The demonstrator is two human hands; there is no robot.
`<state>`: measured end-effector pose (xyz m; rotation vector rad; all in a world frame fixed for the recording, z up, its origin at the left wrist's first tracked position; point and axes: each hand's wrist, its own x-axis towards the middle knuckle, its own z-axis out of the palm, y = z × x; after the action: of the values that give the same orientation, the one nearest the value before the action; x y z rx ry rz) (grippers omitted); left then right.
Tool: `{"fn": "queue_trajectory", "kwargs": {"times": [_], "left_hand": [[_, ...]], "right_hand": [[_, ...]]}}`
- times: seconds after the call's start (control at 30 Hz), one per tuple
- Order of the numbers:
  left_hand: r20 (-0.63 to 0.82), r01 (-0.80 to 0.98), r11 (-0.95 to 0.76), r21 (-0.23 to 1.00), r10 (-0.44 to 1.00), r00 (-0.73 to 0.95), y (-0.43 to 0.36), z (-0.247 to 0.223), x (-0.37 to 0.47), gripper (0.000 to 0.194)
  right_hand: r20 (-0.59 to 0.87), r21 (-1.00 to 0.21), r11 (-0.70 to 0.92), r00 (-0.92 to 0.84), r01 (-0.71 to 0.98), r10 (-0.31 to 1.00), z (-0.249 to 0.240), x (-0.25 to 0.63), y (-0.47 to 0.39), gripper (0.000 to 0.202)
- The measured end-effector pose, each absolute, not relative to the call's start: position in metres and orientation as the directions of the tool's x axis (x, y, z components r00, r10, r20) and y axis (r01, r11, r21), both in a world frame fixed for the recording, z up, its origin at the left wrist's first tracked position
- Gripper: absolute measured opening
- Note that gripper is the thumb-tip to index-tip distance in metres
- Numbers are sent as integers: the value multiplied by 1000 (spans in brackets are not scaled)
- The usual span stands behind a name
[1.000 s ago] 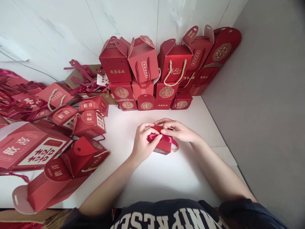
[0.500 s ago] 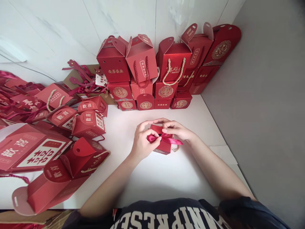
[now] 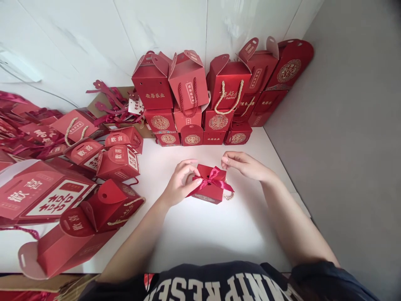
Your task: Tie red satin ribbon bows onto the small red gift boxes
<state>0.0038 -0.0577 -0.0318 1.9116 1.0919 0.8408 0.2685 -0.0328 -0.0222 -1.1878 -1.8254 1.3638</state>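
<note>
A small red gift box point(image 3: 208, 193) lies on the white table, with a gold rope handle at its right side. Tied across its top is a magenta ribbon bow point(image 3: 213, 177). My left hand point(image 3: 182, 182) is at the box's left side, thumb and forefinger closed on the left part of the ribbon. Off the box to the upper right, my right hand point(image 3: 244, 164) hovers with its fingers curled together, apart from the ribbon; nothing shows in them.
Stacked red boxes point(image 3: 188, 79) stand along the tiled wall behind. More boxes point(image 3: 115, 165) and a heap of ribboned pieces point(image 3: 34, 129) cover the left side. An open cardboard box point(image 3: 145, 131) holds ribbons. A grey panel point(image 3: 351, 125) borders the right.
My right hand has let go of the bow and moved away to the right. The bow now shows fully. My left hand has shifted slightly left.
</note>
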Motion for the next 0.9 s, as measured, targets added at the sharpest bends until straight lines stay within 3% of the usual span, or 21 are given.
{"fn": "queue_trajectory", "kwargs": {"times": [0.13, 0.23, 0.4, 0.53, 0.77, 0.9], "left_hand": [[183, 388, -359, 849, 889, 420, -50, -33, -6, 14], [94, 354, -291, 889, 872, 480, -48, -33, -10, 19], [-152, 331, -36, 943, 839, 522, -49, -33, -15, 33], [-205, 297, 44, 954, 816, 540, -51, -30, -16, 35], [-230, 301, 74, 951, 820, 525, -50, -31, -18, 38], [-213, 270, 69, 960, 806, 552, -47, -35, -17, 38]], "right_hand": [[-177, -853, 131, -516, 505, 838, -6, 278, -42, 44], [-146, -836, 191, -544, 515, 826, 4, 271, -51, 38], [-130, -777, 299, -605, 554, 785, 11, 254, -65, 20], [-43, -745, 390, -622, 541, 782, 9, 245, -69, 8], [-173, -861, 191, -625, 471, 762, 8, 243, -70, 12], [-126, -793, 285, -603, 538, 788, 8, 234, -72, 11]]}}
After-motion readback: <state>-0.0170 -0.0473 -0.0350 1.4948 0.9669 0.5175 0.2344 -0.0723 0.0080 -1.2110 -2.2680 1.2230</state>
